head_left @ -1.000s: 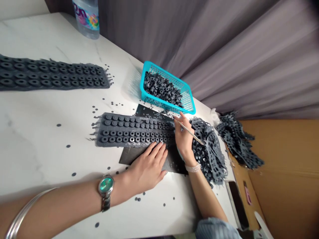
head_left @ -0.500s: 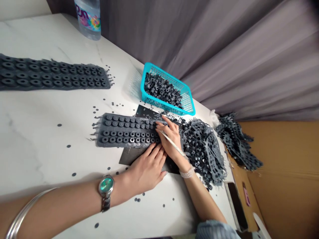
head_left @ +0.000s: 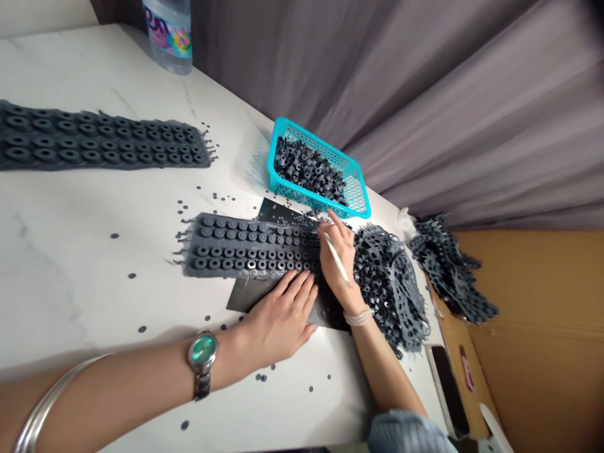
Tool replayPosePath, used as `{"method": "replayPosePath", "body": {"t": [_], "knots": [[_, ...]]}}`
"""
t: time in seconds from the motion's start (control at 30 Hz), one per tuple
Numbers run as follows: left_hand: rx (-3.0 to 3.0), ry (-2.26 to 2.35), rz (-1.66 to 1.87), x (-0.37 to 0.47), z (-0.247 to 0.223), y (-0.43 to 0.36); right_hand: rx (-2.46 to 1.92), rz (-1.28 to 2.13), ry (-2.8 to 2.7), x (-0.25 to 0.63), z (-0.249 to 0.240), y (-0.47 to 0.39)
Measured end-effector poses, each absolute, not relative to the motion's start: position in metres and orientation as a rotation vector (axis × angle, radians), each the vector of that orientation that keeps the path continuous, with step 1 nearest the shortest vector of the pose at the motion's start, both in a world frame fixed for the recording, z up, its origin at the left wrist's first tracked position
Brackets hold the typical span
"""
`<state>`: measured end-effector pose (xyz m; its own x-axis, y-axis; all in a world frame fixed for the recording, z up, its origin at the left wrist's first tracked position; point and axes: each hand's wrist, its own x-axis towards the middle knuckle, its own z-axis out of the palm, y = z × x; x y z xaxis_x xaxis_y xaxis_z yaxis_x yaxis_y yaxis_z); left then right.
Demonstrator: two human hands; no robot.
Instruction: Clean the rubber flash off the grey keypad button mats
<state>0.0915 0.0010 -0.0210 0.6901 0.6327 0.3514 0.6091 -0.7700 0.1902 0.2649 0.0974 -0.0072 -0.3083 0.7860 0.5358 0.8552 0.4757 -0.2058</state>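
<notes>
white table (head_left: pixel 85 277); right fingers (head_left: pixel 338 223) grip pale stick (head_left: pixel 336 258); left fingers (head_left: pixel 297 289), unclenched, touch grey sheet (head_left: pixel 226 243)

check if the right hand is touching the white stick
Touching. The head view shows the white stick held in the right hand, slanting out from the fingers.

The white worktop (head_left: pixel 94 277) bears a dark studded strip (head_left: pixel 245 245) by the hands, a turquoise basket (head_left: pixel 321 204) beyond them, and small discs (head_left: pixel 132 275) scattered around.

The right hand (head_left: pixel 337 251) hides the sheet's (head_left: pixel 250 245) end (its fingertips too).
</notes>
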Motion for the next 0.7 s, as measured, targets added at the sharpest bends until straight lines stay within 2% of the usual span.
{"method": "replayPosePath", "body": {"t": [0.3,0.7], "knots": [[2.826,1.078,0.600,0.093,-0.020,0.000,-1.246,-0.021,-2.316,0.255,-0.006,0.061],[2.830,1.068,0.636,0.092,-0.018,0.001,-1.198,0.011,-2.437,0.255,-0.006,0.067]]}}
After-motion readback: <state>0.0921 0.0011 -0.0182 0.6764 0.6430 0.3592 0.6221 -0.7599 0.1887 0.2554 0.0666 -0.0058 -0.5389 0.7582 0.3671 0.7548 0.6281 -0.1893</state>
